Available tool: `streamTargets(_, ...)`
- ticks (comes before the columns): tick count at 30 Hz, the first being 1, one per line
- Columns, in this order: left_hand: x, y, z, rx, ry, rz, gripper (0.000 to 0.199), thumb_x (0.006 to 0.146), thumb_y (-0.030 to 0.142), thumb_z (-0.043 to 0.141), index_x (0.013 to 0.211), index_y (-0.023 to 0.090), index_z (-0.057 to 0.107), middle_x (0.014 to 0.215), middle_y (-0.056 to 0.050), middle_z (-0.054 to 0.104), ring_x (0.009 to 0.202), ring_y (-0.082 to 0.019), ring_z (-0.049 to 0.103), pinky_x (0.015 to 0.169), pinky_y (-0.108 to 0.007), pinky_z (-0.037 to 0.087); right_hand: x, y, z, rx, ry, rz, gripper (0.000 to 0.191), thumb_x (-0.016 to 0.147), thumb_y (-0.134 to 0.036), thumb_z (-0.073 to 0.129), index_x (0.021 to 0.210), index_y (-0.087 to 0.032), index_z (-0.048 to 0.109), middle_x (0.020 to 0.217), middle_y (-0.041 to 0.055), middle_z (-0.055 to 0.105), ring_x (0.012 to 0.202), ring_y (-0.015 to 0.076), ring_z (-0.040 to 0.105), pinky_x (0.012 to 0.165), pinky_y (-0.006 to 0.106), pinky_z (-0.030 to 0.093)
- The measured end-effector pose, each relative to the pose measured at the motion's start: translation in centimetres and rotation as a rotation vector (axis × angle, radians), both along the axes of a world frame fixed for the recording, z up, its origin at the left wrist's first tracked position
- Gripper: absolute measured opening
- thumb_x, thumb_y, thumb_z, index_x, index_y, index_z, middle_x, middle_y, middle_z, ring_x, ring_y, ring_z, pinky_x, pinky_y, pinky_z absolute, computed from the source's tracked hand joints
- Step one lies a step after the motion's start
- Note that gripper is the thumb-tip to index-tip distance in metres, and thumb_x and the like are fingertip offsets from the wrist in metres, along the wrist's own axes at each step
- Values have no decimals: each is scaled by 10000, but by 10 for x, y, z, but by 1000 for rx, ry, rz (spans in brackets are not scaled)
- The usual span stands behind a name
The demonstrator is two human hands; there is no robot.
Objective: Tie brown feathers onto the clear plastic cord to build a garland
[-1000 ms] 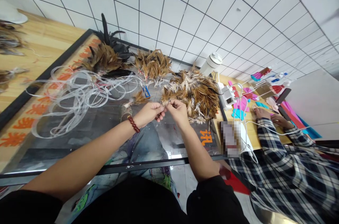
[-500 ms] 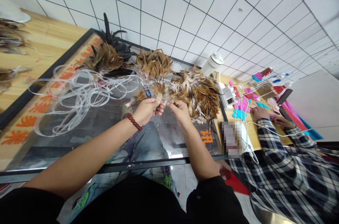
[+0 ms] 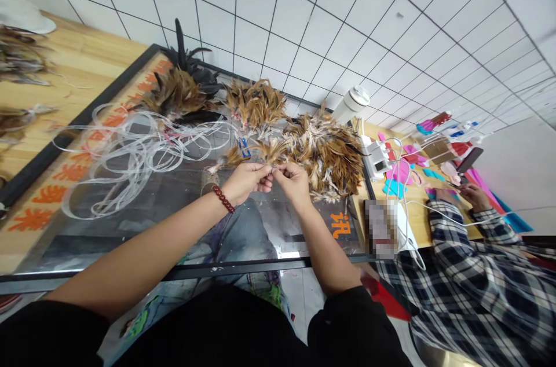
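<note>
My left hand [image 3: 251, 182], with a string of dark red beads [image 3: 223, 198] at the wrist, is closed in a pinch over the glass-topped table. Against it, fingertip to fingertip, my right hand [image 3: 293, 183] pinches too. Small brown feathers [image 3: 271, 153] rise from between the fingertips, their lower ends hidden by the fingers. A small feather tuft [image 3: 230, 157] lies just left of them, above a pale spool-like piece [image 3: 209, 180]. Beyond the hands sits a brown feather bunch [image 3: 255, 102], and a large pile of brown feathers [image 3: 332, 153] spreads to the right.
A tangle of clear plastic strip [image 3: 143, 150] covers the table's left part. Behind it stands a brown and black feather bunch [image 3: 178, 92]. A white bottle [image 3: 353, 102] is near the tiled wall. On the right, a person in a plaid shirt [image 3: 469, 274] handles something among coloured pieces.
My fingertips have come closer together at the base of the feathers, which now show standing above them. The neighbour's hands have shifted and one is raised.
</note>
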State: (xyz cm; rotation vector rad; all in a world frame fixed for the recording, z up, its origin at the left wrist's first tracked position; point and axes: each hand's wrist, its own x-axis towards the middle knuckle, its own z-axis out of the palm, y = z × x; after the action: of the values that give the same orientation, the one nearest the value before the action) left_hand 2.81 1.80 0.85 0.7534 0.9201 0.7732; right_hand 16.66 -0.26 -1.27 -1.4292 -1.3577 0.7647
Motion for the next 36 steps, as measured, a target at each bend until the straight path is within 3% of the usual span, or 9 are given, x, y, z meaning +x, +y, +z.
streamTargets(7,-3,3,1,30,79,17,138,787,137,585,662,83,608,515,2,520,386,-58,450,363,-163,343,8,-1,4,55,-18,-58,262,832,-383,529,838,-150,650,763,30,638,686,129,549,665,254,444)
streamTargets(10,-6,4,5,8,75,19,130,778,143,566,666,89,603,508,12,498,378,-46,417,352,-152,292,13,-8,13,244,-408,-70,250,884,-309,462,966,-173,656,931,84,657,870,176,571,810,313,443)
streamTargets(13,-8,5,8,74,161,-36,170,734,114,561,565,118,541,470,15,475,359,-49,390,337,-162,255,9,-15,25,393,-880,205,355,896,-201,414,1206,-238,585,1209,98,611,1177,218,476,1006,387,331)
streamTargets(17,-13,7,8,238,375,-157,220,682,74,535,480,144,485,418,13,447,347,-63,380,337,-179,248,-3,-18,31,295,-1208,351,498,918,-172,342,1413,-224,353,1426,118,445,1388,249,236,1058,492,221)
streamTargets(20,-17,9,9,265,422,-250,171,697,134,575,529,139,546,446,15,466,360,-62,381,347,-181,245,-2,-14,27,213,-1220,305,414,932,-206,343,1334,-199,441,1286,137,552,1304,257,354,1073,526,173)
streamTargets(24,-18,9,12,275,282,-195,215,726,318,649,623,134,606,507,9,498,415,-72,421,376,-191,284,6,-8,19,79,-915,217,264,922,-218,351,1011,-171,595,956,99,620,943,210,542,985,436,325)
streamTargets(29,-13,9,7,408,38,42,327,658,395,746,863,152,671,717,-9,610,629,-100,526,607,-227,436,1,-5,11,-183,174,343,287,892,-447,417,790,-197,515,604,-42,400,535,109,384,628,277,413)
streamTargets(32,-11,7,4,442,-16,-71,282,684,415,728,687,143,652,712,-20,601,715,-129,539,713,-258,449,-5,-7,11,-343,621,461,311,798,-489,581,749,-194,497,559,-87,310,455,56,256,595,257,411)
streamTargets(36,-11,4,1,387,-90,-173,346,719,429,695,555,145,585,663,-31,582,725,-153,545,729,-284,455,-6,-9,15,-476,764,515,328,739,-468,673,714,-181,517,523,-103,295,427,35,237,569,244,426)
